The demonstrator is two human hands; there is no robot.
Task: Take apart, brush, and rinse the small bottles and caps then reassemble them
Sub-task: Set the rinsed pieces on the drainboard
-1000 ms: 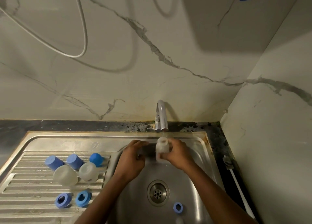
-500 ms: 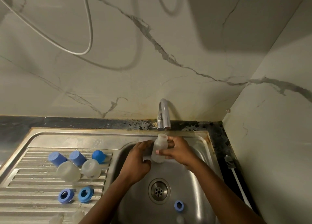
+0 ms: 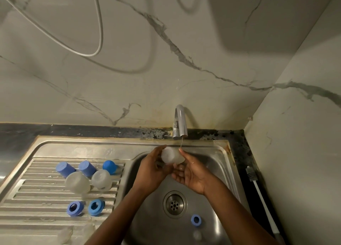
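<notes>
Under the tap (image 3: 180, 122) at the sink's (image 3: 218, 172) back edge, I see the left hand (image 3: 152, 171) and right hand (image 3: 192, 173) gripping one frosted bottle (image 3: 172, 156) mid-rinse, while two bottles (image 3: 77, 182), blue caps (image 3: 65, 169) and rings (image 3: 74, 208) lie apart on the draining board (image 3: 36, 195), so I judge reassembly not yet begun.

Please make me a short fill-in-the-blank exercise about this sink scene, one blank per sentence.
The left hand and right hand hold one translucent ____ under the tap.
____ blue rings lie on the draining board.
One more blue ring lies in the sink, near the ____.
Missing words: bottle; two; drain.
</notes>
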